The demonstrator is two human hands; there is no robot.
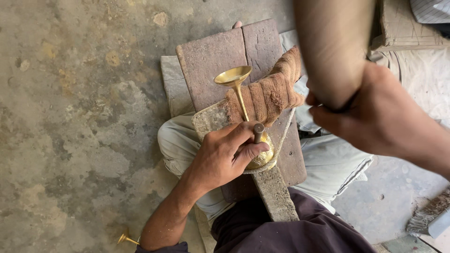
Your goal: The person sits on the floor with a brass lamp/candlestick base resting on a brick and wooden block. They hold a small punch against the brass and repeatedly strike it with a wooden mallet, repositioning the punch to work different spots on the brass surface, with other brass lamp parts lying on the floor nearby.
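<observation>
A brass goblet-shaped piece (233,77) lies on its side on a grey wooden block (276,192) across my lap, cup end pointing away. A brown ribbed cloth (269,91) is wrapped over its stem. My left hand (220,157) rests on the rounded base of the piece and pinches a short dark metal punch (258,131) upright against it. My right hand (375,112) is raised at the right and grips a thick wooden mallet (333,47), which looks blurred and hangs above the piece.
Reddish-brown wooden boards (211,61) lie under the block on a stained concrete floor (79,107). A small brass piece (126,239) lies by my left elbow. A brush (429,215) sits at the lower right, and a cardboard box (408,28) at the top right.
</observation>
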